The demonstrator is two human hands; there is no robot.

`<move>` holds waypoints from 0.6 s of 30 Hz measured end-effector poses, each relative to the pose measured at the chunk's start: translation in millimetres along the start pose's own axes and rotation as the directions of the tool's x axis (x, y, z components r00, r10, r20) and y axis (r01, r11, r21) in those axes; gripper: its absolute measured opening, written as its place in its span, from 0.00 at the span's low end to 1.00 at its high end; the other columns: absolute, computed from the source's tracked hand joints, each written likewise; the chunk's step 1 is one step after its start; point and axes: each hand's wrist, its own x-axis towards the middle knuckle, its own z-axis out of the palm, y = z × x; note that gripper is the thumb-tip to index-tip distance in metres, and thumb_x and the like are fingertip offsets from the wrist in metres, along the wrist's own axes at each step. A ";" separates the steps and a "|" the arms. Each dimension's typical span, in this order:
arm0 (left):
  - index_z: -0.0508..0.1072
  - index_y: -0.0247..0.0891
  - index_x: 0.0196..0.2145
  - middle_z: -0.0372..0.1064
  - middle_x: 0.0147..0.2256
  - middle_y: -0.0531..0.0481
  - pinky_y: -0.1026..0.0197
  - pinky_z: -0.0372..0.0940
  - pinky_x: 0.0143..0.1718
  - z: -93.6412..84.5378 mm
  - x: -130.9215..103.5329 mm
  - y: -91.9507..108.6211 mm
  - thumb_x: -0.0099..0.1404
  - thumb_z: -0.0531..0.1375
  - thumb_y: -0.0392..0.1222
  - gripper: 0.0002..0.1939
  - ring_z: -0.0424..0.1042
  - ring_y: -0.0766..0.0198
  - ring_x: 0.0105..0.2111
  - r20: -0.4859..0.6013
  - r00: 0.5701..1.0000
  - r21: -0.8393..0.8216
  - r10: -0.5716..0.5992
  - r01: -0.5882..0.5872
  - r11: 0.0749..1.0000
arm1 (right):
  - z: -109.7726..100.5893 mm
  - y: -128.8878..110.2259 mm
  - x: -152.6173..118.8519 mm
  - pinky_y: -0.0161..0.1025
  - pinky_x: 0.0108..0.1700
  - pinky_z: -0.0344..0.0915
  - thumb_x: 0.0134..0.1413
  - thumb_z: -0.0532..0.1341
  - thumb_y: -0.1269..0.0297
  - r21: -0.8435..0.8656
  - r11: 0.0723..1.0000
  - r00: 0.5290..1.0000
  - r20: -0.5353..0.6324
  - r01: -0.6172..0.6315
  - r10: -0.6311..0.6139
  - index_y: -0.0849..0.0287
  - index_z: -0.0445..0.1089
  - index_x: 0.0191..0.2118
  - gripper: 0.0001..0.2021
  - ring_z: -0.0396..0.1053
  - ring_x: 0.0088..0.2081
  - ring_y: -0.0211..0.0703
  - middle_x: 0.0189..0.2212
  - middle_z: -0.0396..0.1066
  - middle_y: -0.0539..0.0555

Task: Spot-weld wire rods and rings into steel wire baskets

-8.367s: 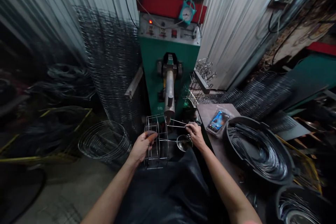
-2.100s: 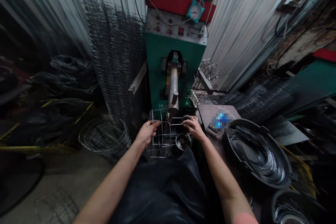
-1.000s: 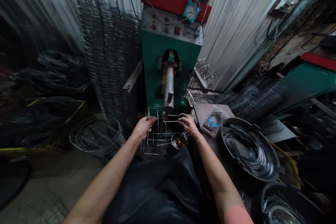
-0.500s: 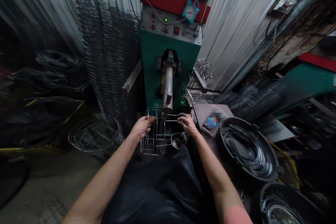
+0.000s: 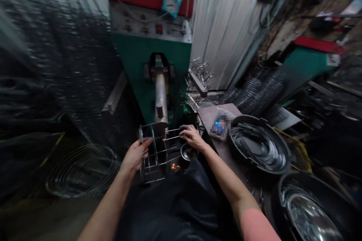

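Observation:
A wire frame (image 5: 153, 154) of metal rings joined by straight rods lies on its side below the electrode arm (image 5: 161, 99) of a green spot-welding machine (image 5: 130, 56). My left hand (image 5: 137, 155) is closed on the frame's left end, thumb over the wire. With pinched fingers my right hand (image 5: 191, 136) holds the ends of the rods on the right side. A reddish glow shows at the electrode tip, where it meets the wire. Several orange sparks (image 5: 175, 166) fly just below. Underneath the right hand is a small metal bowl (image 5: 189, 152).
Wire rings (image 5: 82, 171) lie stacked at the left, below tall stacked mesh (image 5: 62, 64). On the right, a small table (image 5: 206, 115) stands beside a black tub (image 5: 285, 158) of wire pieces. Another tub (image 5: 278, 207) holds a shiny metal bowl (image 5: 308, 214).
The camera view has turned, shifting the machine leftward in the picture. Sparks and a glow at the electrode tip have appeared. Both hands keep hold of the wire frame.

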 end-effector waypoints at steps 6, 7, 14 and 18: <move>0.70 0.36 0.26 0.55 0.18 0.59 0.72 0.48 0.13 -23.1 -49.7 -19.2 0.30 0.69 0.45 0.22 0.52 0.75 0.16 -0.079 0.996 -0.013 -0.052 0.051 0.999 | -8.2 -45.2 -49.1 0.47 0.53 0.55 0.53 0.60 0.61 -0.113 0.993 0.986 -0.166 -0.029 0.010 0.53 0.69 0.43 0.11 0.55 0.53 0.47 0.53 0.59 0.57; 0.70 0.36 0.25 0.54 0.17 0.59 0.72 0.48 0.13 -27.7 -60.0 -22.0 0.30 0.69 0.44 0.21 0.52 0.75 0.16 -0.081 0.994 -0.029 -0.068 0.066 0.997 | -8.5 -57.7 -61.6 0.48 0.54 0.54 0.52 0.60 0.59 -0.126 0.991 0.977 -0.211 -0.047 0.019 0.54 0.68 0.44 0.13 0.54 0.54 0.49 0.53 0.59 0.58; 0.69 0.35 0.21 0.58 0.21 0.57 0.74 0.45 0.10 -39.5 -104.4 -27.7 0.34 0.70 0.40 0.17 0.49 0.78 0.16 -0.019 0.990 -0.212 -0.142 0.135 0.968 | 30.5 -136.2 -138.8 0.37 0.44 0.61 0.49 0.62 0.54 0.183 0.983 0.955 0.295 -0.029 -0.026 0.56 0.67 0.44 0.17 0.67 0.40 0.42 0.36 0.71 0.53; 0.71 0.37 0.26 0.65 0.26 0.52 0.70 0.57 0.13 -35.8 -112.2 -28.6 0.42 0.68 0.46 0.15 0.60 0.72 0.18 0.017 0.981 -0.189 -0.195 0.195 0.962 | 46.9 -156.2 -155.3 0.29 0.37 0.62 0.57 0.53 0.65 0.388 0.907 0.897 0.442 -0.166 -0.025 0.57 0.67 0.43 0.10 0.68 0.34 0.35 0.33 0.71 0.50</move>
